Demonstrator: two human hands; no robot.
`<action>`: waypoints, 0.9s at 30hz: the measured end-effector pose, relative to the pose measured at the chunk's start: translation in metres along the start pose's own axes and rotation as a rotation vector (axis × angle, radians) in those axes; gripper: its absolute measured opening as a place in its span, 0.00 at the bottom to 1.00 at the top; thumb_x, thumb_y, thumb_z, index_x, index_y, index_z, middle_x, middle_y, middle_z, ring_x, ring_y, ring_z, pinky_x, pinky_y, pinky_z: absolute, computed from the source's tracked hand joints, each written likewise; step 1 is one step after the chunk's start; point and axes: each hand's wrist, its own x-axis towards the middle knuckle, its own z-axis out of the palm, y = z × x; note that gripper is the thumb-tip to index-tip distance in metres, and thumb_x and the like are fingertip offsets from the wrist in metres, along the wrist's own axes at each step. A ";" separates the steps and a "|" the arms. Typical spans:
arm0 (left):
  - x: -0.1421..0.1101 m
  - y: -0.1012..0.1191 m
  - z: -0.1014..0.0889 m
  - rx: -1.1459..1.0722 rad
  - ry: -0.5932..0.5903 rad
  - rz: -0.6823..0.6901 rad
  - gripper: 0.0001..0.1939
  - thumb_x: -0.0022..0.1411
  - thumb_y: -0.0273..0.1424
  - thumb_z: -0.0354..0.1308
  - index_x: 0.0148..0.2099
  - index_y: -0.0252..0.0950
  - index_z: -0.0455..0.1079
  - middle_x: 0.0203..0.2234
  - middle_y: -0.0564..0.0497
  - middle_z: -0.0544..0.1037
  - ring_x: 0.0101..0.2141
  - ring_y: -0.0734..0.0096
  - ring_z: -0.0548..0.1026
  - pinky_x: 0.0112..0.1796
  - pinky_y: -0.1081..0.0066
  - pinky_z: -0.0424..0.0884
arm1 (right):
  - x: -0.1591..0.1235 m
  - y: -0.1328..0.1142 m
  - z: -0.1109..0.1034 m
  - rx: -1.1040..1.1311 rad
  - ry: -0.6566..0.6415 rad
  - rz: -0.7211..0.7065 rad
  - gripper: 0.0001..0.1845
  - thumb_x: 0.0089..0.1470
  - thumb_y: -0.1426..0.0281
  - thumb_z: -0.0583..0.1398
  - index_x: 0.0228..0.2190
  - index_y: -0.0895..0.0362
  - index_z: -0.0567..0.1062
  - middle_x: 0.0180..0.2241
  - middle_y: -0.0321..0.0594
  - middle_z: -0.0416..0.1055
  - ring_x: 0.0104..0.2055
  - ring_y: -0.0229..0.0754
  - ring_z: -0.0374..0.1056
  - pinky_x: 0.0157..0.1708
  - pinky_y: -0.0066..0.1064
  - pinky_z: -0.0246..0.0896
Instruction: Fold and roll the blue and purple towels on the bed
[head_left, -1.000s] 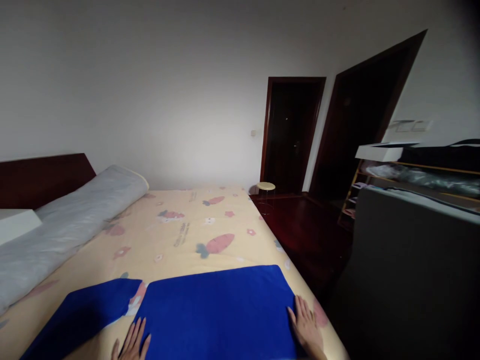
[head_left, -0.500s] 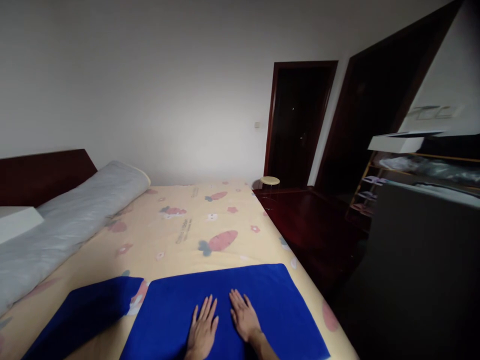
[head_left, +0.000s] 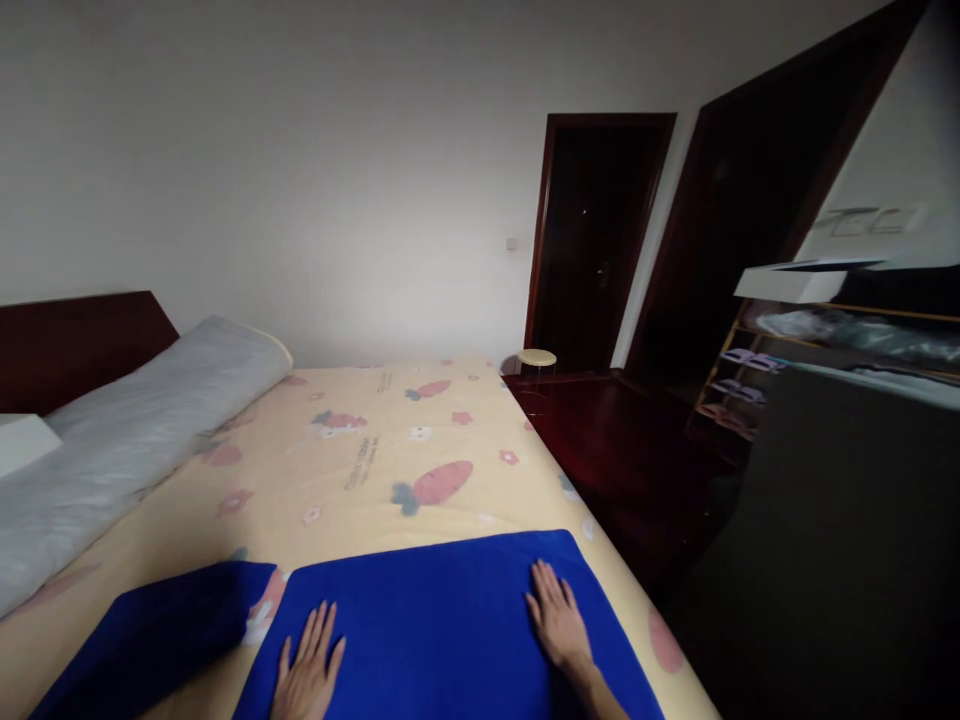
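A blue cloth lies spread flat on the bed, near its right side. On the cloth's left part rests my left hand, palm down with fingers stretched out. My right hand lies flat near the cloth's right edge, its fingers extended too. Neither hand grips anything. A second blue cloth lies to the left, in shadow, with a narrow strip of bedsheet between the two. Beneath both is a yellow bedsheet printed with carrots and flowers.
A grey rolled quilt or pad lies along the bed's left by the dark headboard. Past the bed's right edge are a round stool, a dark door, a shoe rack and a dark cabinet-like block.
My hands have slid apart over the blue cloth, the left one leftward and the right one rightward and slightly away from me. The cloth stays flat.
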 end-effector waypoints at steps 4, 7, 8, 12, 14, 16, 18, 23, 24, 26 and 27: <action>0.012 0.090 -0.012 -0.122 -0.014 0.234 0.29 0.68 0.40 0.30 0.69 0.46 0.39 0.68 0.58 0.46 0.67 0.69 0.46 0.65 0.55 0.45 | 0.002 -0.105 0.010 0.184 -0.134 -0.297 0.32 0.66 0.54 0.39 0.65 0.55 0.52 0.67 0.40 0.44 0.69 0.45 0.39 0.67 0.45 0.37; 0.022 0.141 -0.016 -0.174 -0.070 0.325 0.28 0.68 0.37 0.29 0.69 0.45 0.39 0.68 0.59 0.44 0.67 0.71 0.45 0.65 0.57 0.45 | 0.005 -0.155 0.016 0.273 -0.221 -0.462 0.30 0.66 0.58 0.41 0.66 0.52 0.50 0.67 0.39 0.44 0.69 0.44 0.39 0.67 0.45 0.36; 0.026 0.148 -0.017 -0.178 -0.089 0.327 0.28 0.68 0.36 0.29 0.69 0.45 0.39 0.68 0.58 0.44 0.67 0.71 0.45 0.66 0.57 0.45 | 0.008 -0.161 0.017 0.286 -0.232 -0.483 0.29 0.66 0.59 0.41 0.66 0.51 0.50 0.67 0.38 0.44 0.69 0.44 0.39 0.67 0.45 0.35; 0.047 0.119 -0.014 -0.143 -0.090 0.242 0.29 0.68 0.40 0.30 0.70 0.44 0.41 0.69 0.55 0.45 0.67 0.68 0.46 0.65 0.53 0.44 | 0.031 -0.127 0.007 0.221 -0.239 -0.374 0.30 0.66 0.55 0.42 0.65 0.49 0.51 0.68 0.38 0.42 0.69 0.45 0.39 0.66 0.47 0.34; 0.060 0.080 -0.010 -0.100 -0.056 0.161 0.30 0.68 0.43 0.31 0.70 0.44 0.42 0.69 0.54 0.46 0.67 0.66 0.46 0.65 0.51 0.43 | 0.045 -0.086 0.000 0.142 -0.223 -0.251 0.31 0.65 0.52 0.41 0.65 0.50 0.52 0.68 0.39 0.42 0.69 0.46 0.39 0.66 0.48 0.35; 0.071 0.037 -0.004 -0.068 -0.013 0.071 0.32 0.67 0.45 0.31 0.70 0.42 0.42 0.69 0.53 0.47 0.67 0.66 0.46 0.65 0.51 0.42 | 0.058 -0.038 -0.006 0.052 -0.195 -0.128 0.32 0.65 0.51 0.41 0.65 0.51 0.52 0.68 0.39 0.43 0.69 0.45 0.39 0.66 0.47 0.35; 0.080 0.001 0.003 -0.076 0.047 -0.031 0.33 0.66 0.45 0.31 0.70 0.42 0.42 0.69 0.53 0.48 0.67 0.66 0.47 0.65 0.52 0.44 | 0.066 0.008 -0.007 -0.027 -0.145 -0.023 0.32 0.64 0.52 0.41 0.65 0.50 0.52 0.68 0.38 0.44 0.69 0.45 0.40 0.66 0.47 0.35; 0.091 -0.042 0.017 -0.113 0.156 -0.226 0.33 0.64 0.41 0.28 0.70 0.47 0.39 0.67 0.56 0.56 0.66 0.70 0.50 0.63 0.54 0.50 | 0.067 0.078 0.002 -0.109 -0.049 0.116 0.36 0.63 0.50 0.39 0.66 0.54 0.49 0.68 0.39 0.44 0.69 0.46 0.40 0.65 0.47 0.37; 0.092 -0.044 0.019 -0.108 0.161 -0.247 0.34 0.64 0.42 0.28 0.71 0.45 0.39 0.67 0.54 0.56 0.67 0.69 0.50 0.63 0.54 0.49 | 0.066 0.082 0.004 -0.121 -0.041 0.131 0.37 0.63 0.50 0.38 0.66 0.55 0.48 0.68 0.39 0.44 0.69 0.46 0.39 0.65 0.47 0.36; 0.092 -0.043 0.021 -0.086 0.161 -0.282 0.37 0.63 0.45 0.29 0.70 0.34 0.40 0.67 0.47 0.55 0.67 0.65 0.49 0.64 0.53 0.47 | 0.063 0.082 0.007 -0.143 -0.030 0.164 0.38 0.62 0.50 0.38 0.66 0.56 0.47 0.68 0.40 0.42 0.70 0.45 0.37 0.66 0.46 0.34; 0.092 -0.042 0.021 -0.072 0.150 -0.289 0.39 0.62 0.46 0.29 0.70 0.29 0.42 0.67 0.43 0.54 0.67 0.63 0.49 0.64 0.52 0.46 | 0.063 0.081 0.008 -0.155 -0.027 0.184 0.38 0.62 0.50 0.38 0.67 0.56 0.46 0.69 0.41 0.41 0.70 0.45 0.36 0.66 0.46 0.32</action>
